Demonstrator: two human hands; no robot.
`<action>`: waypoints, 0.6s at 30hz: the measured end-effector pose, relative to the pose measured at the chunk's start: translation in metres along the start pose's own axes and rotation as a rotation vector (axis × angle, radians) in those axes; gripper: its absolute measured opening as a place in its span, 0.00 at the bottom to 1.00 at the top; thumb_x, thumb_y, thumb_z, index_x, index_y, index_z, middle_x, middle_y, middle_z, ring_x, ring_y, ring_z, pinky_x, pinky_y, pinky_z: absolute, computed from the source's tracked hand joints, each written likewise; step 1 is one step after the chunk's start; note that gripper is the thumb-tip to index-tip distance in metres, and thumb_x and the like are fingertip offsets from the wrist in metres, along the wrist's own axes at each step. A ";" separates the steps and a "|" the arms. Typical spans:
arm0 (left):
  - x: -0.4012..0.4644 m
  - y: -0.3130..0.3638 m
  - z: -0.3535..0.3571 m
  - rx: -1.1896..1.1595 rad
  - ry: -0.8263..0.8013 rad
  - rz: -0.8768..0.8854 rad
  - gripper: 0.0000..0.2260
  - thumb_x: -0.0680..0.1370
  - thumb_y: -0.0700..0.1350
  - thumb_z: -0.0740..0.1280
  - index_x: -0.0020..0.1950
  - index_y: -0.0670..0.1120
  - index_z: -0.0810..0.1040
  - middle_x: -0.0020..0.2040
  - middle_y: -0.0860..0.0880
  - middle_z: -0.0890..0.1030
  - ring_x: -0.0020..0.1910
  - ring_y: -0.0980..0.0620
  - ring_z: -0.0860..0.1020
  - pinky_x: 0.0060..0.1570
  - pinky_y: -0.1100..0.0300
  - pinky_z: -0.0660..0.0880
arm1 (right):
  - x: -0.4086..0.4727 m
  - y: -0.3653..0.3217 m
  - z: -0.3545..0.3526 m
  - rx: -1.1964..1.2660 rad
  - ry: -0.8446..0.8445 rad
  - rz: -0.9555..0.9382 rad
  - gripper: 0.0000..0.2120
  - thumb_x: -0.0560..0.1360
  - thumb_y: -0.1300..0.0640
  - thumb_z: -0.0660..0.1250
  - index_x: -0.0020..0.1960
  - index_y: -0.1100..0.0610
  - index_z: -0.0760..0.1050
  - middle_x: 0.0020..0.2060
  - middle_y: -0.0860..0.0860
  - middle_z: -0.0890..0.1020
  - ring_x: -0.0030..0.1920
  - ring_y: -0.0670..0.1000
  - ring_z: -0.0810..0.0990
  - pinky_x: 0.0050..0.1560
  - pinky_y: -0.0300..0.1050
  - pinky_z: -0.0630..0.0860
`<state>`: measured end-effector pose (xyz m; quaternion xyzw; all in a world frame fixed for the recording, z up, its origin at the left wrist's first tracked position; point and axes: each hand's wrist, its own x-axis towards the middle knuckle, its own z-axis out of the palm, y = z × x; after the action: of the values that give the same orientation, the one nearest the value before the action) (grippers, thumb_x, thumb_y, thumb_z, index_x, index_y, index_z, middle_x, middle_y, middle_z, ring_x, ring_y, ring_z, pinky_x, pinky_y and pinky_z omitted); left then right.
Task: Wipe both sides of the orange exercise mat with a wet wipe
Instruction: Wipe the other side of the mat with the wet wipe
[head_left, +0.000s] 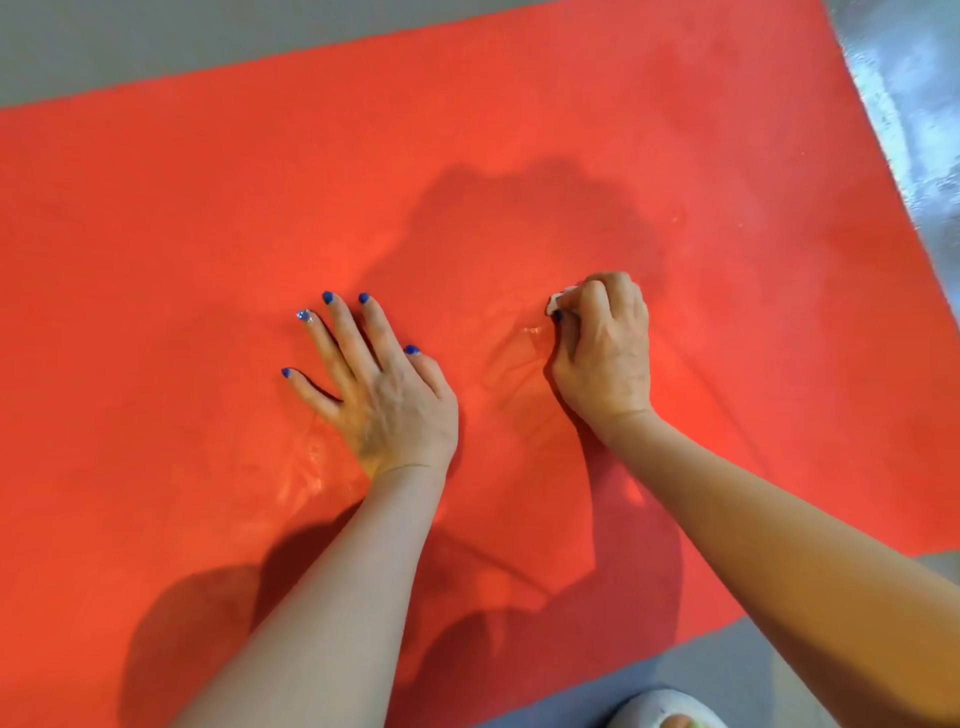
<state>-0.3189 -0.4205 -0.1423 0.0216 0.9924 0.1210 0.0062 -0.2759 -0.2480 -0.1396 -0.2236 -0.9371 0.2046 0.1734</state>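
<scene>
Orange mat (208, 208) spread flat on grey floor (104, 57). Left hand (374, 384) at 9 o'clock, fingers straight, pinning mat against sliding. Right hand (605, 348) at 3 o'clock, curled tight around wet wipe (557, 304), likely for scrubbing pressure.

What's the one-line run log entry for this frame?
left hand: flat on orange mat | right hand: grips wet wipe, on mat | floor: grey

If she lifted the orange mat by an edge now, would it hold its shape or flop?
Probably flop: the mat wrinkles between the left hand pressing it flat and the right hand rubbing the wipe, so it looks thin and pliable. The wet sheen beside the wipe suggests a slippery grip there.
</scene>
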 end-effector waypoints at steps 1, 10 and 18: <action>-0.002 -0.001 -0.001 -0.027 0.004 0.044 0.27 0.79 0.47 0.54 0.78 0.43 0.66 0.81 0.43 0.60 0.81 0.42 0.54 0.74 0.28 0.51 | 0.000 -0.001 -0.001 0.006 -0.006 0.002 0.08 0.71 0.65 0.59 0.45 0.59 0.76 0.45 0.56 0.77 0.46 0.59 0.75 0.48 0.53 0.70; -0.088 -0.020 -0.006 -0.045 -0.068 0.427 0.25 0.78 0.45 0.58 0.77 0.45 0.70 0.80 0.44 0.64 0.80 0.45 0.58 0.75 0.35 0.54 | 0.002 -0.005 -0.004 -0.021 -0.024 -0.003 0.08 0.72 0.62 0.57 0.44 0.60 0.75 0.44 0.57 0.76 0.44 0.61 0.74 0.46 0.55 0.71; -0.090 -0.022 -0.004 -0.020 -0.076 0.442 0.28 0.77 0.45 0.61 0.78 0.45 0.66 0.81 0.45 0.61 0.81 0.45 0.55 0.76 0.35 0.51 | -0.018 -0.027 -0.006 0.031 -0.110 -0.146 0.07 0.72 0.67 0.59 0.43 0.63 0.76 0.44 0.60 0.77 0.42 0.61 0.74 0.45 0.56 0.72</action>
<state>-0.2300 -0.4471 -0.1428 0.2431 0.9613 0.1284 0.0172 -0.2674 -0.2773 -0.1259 -0.1404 -0.9557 0.2180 0.1394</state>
